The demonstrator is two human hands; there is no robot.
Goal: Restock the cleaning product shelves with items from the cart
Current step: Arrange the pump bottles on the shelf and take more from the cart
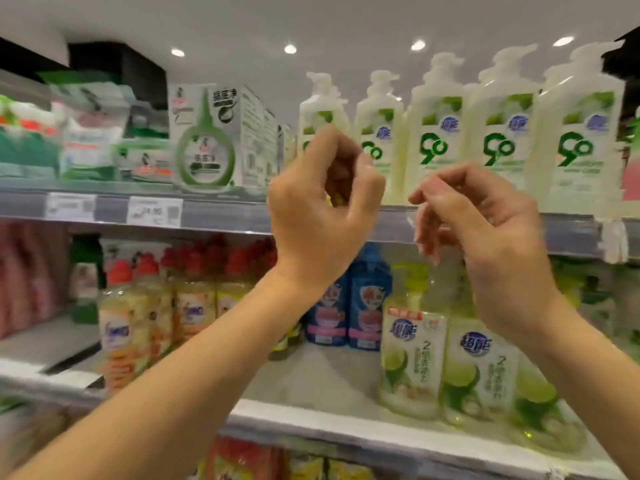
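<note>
Both my hands are raised in front of the shelves and hold nothing. My left hand (pixel 318 209) hangs before the top shelf edge (pixel 214 216), its fingers loosely curled toward the thumb. My right hand (pixel 485 237) is beside it, fingers drooping and relaxed. Behind them a row of white pump bottles (pixel 436 133) with green "90" labels stands on the top shelf; my left hand covers part of the leftmost one. The cart is out of view.
A green-and-white box (pixel 207 140) and soft packs (pixel 90 133) fill the top shelf's left. On the middle shelf (pixel 311 382) stand red-capped yellow bottles (pixel 121 323), blue bottles (pixel 367 306) and lime-label bottles (pixel 412 355), with bare shelf in front of the blue ones.
</note>
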